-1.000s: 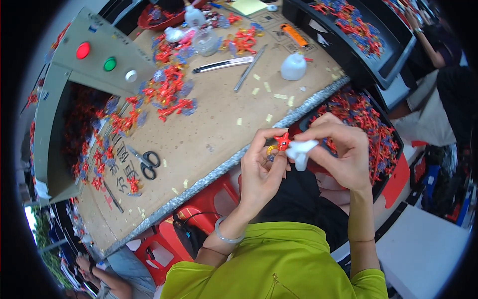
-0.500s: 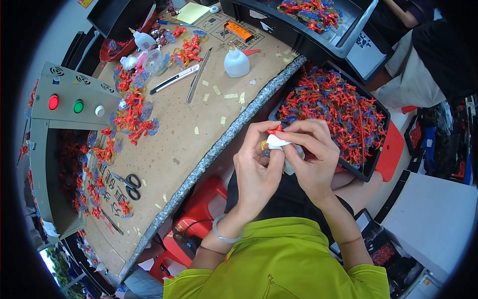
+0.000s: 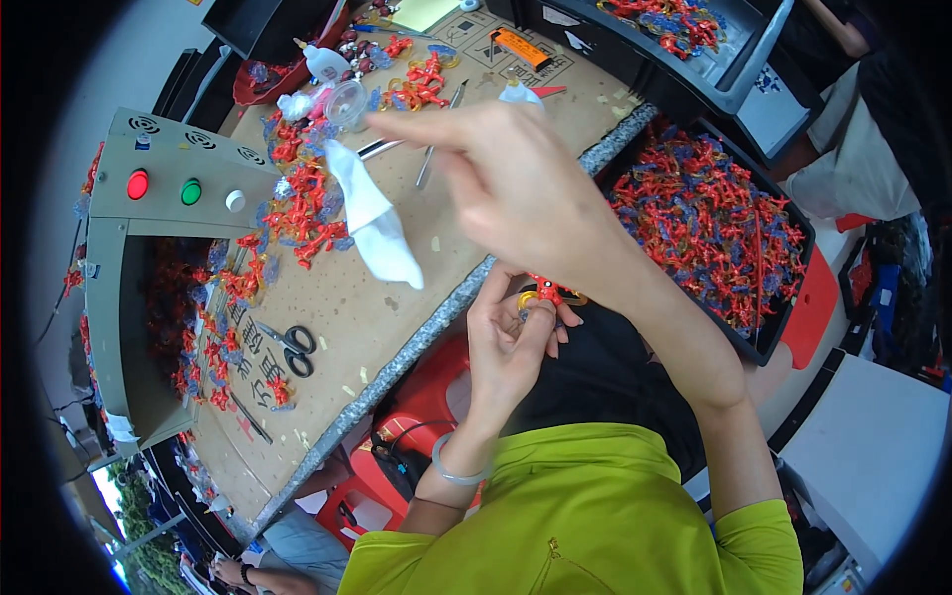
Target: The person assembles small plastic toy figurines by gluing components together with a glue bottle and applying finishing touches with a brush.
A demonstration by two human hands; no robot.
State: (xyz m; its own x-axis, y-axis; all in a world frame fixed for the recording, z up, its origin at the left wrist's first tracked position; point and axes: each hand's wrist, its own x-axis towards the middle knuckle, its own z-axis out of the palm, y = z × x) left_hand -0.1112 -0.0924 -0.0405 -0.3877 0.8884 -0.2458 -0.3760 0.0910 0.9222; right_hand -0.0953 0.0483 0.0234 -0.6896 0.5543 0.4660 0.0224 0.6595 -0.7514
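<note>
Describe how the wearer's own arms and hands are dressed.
Short yellow-green sleeves end above the elbows. The left hand is gloveless, with a pale, smooth bangle around its wrist. The right hand is gloveless too, its wrist unadorned.

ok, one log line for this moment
left hand: holds red figure | right hand: above table, near white cloth, contact unclear | scissors: on table

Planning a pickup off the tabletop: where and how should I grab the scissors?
By the black handle loops, probably coming from the right: the scissors lie flat, loops facing that way, with blades pointing to the upper left.
</note>
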